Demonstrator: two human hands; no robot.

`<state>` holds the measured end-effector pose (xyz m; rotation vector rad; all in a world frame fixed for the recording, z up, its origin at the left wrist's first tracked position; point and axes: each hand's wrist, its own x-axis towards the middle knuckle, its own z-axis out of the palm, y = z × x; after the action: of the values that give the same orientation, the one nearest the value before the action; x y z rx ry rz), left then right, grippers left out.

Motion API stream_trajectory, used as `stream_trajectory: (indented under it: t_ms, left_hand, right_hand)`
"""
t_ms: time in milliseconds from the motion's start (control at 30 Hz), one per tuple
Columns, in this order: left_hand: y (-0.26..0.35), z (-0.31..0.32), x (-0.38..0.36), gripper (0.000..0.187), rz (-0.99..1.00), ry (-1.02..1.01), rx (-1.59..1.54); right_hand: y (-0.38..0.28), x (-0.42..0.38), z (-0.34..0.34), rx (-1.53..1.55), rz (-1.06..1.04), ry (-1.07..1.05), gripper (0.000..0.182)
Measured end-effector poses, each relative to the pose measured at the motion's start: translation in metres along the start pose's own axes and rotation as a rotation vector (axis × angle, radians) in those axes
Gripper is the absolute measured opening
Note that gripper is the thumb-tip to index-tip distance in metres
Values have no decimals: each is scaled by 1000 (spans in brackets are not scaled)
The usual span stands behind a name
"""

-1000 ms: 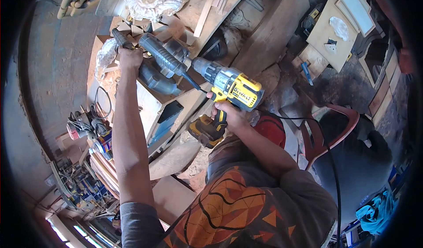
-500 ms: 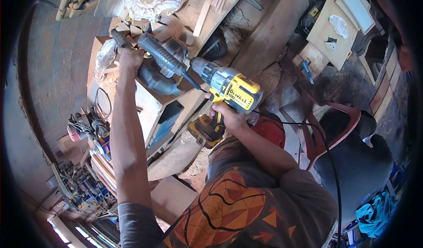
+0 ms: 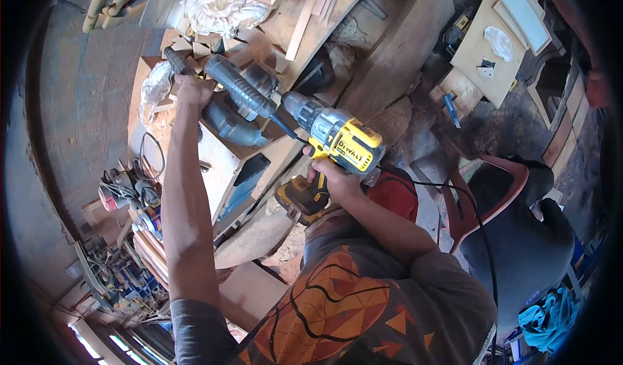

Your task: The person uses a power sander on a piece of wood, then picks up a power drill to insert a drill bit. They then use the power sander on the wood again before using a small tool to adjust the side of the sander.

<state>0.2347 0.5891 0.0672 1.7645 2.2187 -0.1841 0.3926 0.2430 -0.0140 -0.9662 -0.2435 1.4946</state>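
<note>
My right hand (image 3: 334,180) is wrapped round the grip of a yellow and black drill (image 3: 354,146), whose chuck points to the upper left. The drill's battery (image 3: 302,197) hangs below that hand. At the upper left, my left hand (image 3: 193,91) is closed on a dark tool (image 3: 176,61) at the edge of a wooden box; part of it is hidden by the fingers. Between the hands lies a grey ribbed power tool (image 3: 239,86) with a black cord. Beneath it is a rounded grey tool (image 3: 232,126).
A crumpled cloth (image 3: 224,11) and wood strips (image 3: 308,16) lie on the bench beyond. To the right are a red-brown chair (image 3: 513,167) and a person in dark clothes (image 3: 519,248). A black cable (image 3: 483,235) hangs down beside my right arm. Plywood (image 3: 490,57) lies at the upper right.
The dark tool in my left hand has shifted slightly downward. My right hand and the drill are almost unmoved. The person at the right has shifted slightly.
</note>
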Motion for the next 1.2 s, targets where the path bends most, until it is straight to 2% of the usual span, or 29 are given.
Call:
stream_trajectory:
  t_ms: [33,100,233,333,400,467,533,600,633,700,800,900,967,1033,1133,1167,1200]
  left_hand:
    - [0,0,-1,118,2,1,0]
    - [6,-2,-12,90,43,56,30]
    - [-26,11,28,87,97,16,37]
    - [-21,10,21,80,89,19,67]
    - [-9,8,10,72,78,122,43]
    - [-13,11,17,71,93,138,27]
    - [-34,22,45,69,106,149,10]
    - [-55,29,77,71,220,45,151]
    - [-57,30,77,71,218,46,153]
    - [-23,16,34,63,93,74,-118]
    - [-17,13,27,60,94,105,-41]
    - [-11,14,21,63,89,164,-37]
    - [-12,11,23,67,75,116,-33]
    - [-12,10,22,70,65,72,-28]
    - [-5,6,13,73,92,168,56]
    - [-6,4,18,86,60,101,21]
    - [-8,3,21,100,27,33,-15]
  right_hand:
    - [-1,-1,1,29,33,5,27]
    - [-4,-3,3,57,65,9,27]
    - [-7,-4,5,124,144,21,28]
    - [-5,-1,3,140,151,12,27]
    - [-5,0,-1,152,138,5,25]
    - [-4,2,-2,43,-16,8,26]
    - [-4,2,-3,69,-12,9,28]
    - [1,2,-3,61,-85,-9,28]
    - [3,2,-4,62,-83,-10,28]
    - [5,0,-7,-36,-94,-42,30]
    - [12,2,-9,-114,-128,-44,33]
    - [2,-1,-11,-167,-93,-56,35]
    - [4,-1,-13,-217,-51,-78,36]
    - [16,3,-14,-147,-172,-38,35]
    - [18,2,-15,-201,-141,-2,35]
    - [16,1,-16,-201,-140,-3,35]
    - [13,0,-17,-216,-52,-6,35]
